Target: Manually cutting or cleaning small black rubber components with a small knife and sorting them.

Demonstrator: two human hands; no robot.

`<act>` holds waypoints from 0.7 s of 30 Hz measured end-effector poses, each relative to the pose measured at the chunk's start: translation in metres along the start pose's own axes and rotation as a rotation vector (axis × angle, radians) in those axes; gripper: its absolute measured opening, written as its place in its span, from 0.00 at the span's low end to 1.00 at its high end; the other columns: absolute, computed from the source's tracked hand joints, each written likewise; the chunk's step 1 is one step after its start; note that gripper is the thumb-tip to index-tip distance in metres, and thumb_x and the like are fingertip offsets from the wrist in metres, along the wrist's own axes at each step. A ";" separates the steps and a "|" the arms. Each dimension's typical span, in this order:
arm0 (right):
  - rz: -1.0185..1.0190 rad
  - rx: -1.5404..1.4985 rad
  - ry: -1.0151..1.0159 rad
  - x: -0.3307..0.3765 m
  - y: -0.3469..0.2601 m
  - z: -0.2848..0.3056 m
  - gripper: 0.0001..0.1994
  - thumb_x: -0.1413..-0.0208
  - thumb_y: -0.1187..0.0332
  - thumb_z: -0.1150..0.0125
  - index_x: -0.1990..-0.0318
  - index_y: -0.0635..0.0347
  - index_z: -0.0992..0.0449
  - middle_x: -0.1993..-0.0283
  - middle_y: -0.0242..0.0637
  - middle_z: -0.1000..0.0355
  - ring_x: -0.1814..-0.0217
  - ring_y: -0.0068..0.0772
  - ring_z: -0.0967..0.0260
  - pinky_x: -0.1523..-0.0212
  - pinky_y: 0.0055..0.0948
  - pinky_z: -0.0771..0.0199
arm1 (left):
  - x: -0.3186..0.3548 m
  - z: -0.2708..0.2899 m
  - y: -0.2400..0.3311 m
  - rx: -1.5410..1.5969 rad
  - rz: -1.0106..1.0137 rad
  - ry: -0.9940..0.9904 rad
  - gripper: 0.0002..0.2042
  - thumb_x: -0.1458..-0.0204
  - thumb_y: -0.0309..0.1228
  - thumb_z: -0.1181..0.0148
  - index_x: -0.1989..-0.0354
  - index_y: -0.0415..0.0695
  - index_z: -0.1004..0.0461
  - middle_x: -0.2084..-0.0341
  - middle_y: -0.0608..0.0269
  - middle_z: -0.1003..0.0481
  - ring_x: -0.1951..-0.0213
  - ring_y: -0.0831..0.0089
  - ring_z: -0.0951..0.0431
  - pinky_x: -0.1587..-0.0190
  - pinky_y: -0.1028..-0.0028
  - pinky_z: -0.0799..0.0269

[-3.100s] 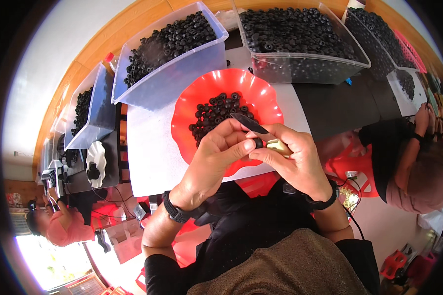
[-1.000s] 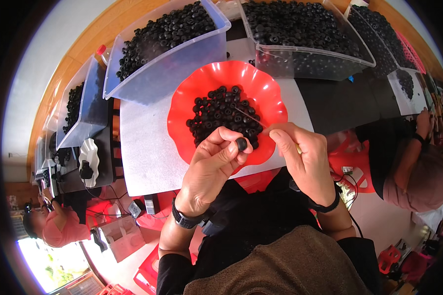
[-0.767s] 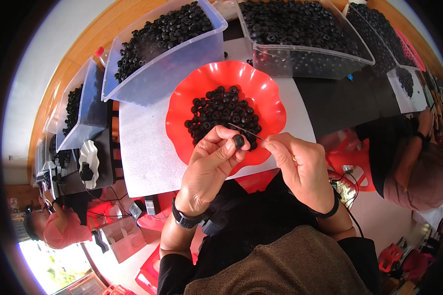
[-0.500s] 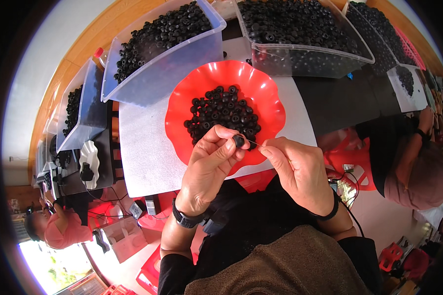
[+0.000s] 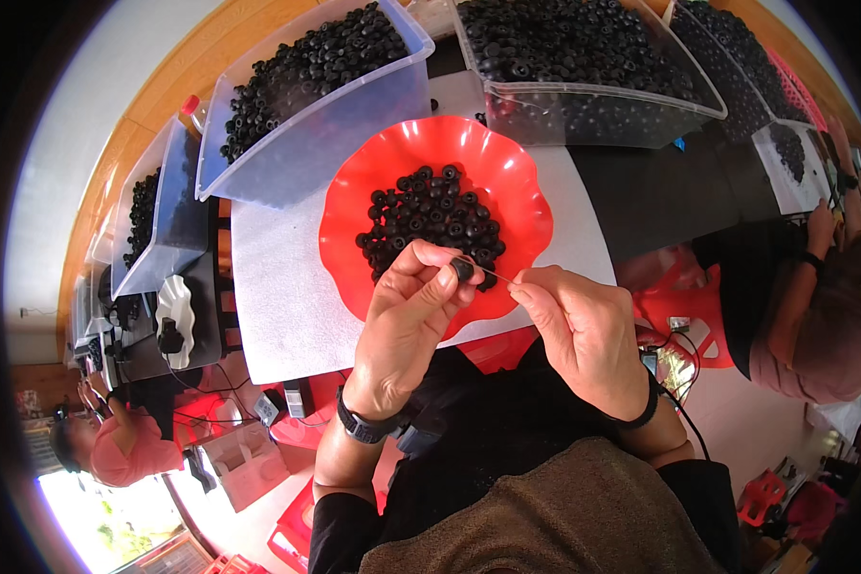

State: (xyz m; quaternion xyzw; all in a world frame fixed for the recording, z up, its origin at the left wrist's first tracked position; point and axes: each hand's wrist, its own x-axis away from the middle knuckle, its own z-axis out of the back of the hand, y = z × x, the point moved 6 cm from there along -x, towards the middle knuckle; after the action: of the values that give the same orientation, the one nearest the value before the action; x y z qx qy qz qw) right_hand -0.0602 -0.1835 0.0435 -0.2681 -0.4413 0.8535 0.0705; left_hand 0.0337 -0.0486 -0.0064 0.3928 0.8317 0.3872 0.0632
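Note:
My left hand (image 5: 402, 325) pinches a small round black piece (image 5: 463, 270) between thumb and fingertips, above the near side of a scalloped red bowl (image 5: 521, 187). A thin metal pick (image 5: 493, 275) reaches from my right hand (image 5: 584, 330) to that piece; thumb and forefinger are closed on its right end. Whether the tip is inside the piece or only against it, I cannot tell. Many similar black pieces (image 5: 429, 209), several showing round holes, lie heaped in the bowl below my hands.
The bowl stands on a white mat (image 5: 277, 306). Behind it are clear bins of black pieces, one back left (image 5: 354, 124) and one back right (image 5: 593, 120). Co-workers sit at the left (image 5: 129, 450) and right (image 5: 804, 335). A white scalloped dish (image 5: 175, 311) is at the left.
Both hands keep almost the same place, with the pick still at the black piece, which looks slightly turned. The co-workers at both sides have shifted their arms.

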 end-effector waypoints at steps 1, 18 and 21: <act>-0.011 -0.013 -0.021 0.001 0.000 -0.001 0.09 0.43 0.65 0.38 0.70 0.61 0.25 0.79 0.40 0.30 0.82 0.41 0.32 0.82 0.33 0.36 | 0.000 0.000 0.000 0.005 -0.002 -0.003 0.02 0.40 0.23 0.47 0.61 0.43 0.29 0.62 0.62 0.25 0.57 0.72 0.26 0.51 0.74 0.31; 0.074 0.067 0.008 0.007 -0.003 -0.001 0.09 0.43 0.64 0.38 0.68 0.60 0.25 0.80 0.37 0.31 0.82 0.39 0.31 0.82 0.33 0.35 | 0.001 -0.004 -0.001 0.005 -0.012 -0.002 0.03 0.41 0.22 0.47 0.61 0.43 0.29 0.62 0.61 0.25 0.57 0.73 0.26 0.52 0.75 0.30; 0.065 0.061 0.014 0.006 -0.004 0.001 0.09 0.43 0.64 0.38 0.68 0.60 0.25 0.80 0.37 0.30 0.82 0.39 0.31 0.82 0.33 0.35 | 0.000 -0.006 0.000 0.004 -0.043 -0.040 0.03 0.41 0.22 0.47 0.61 0.43 0.29 0.62 0.61 0.25 0.57 0.73 0.26 0.52 0.75 0.30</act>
State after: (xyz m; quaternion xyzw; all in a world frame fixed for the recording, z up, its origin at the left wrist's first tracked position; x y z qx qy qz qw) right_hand -0.0662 -0.1796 0.0445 -0.2861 -0.4055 0.8665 0.0539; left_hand 0.0314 -0.0519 -0.0019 0.3826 0.8393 0.3762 0.0874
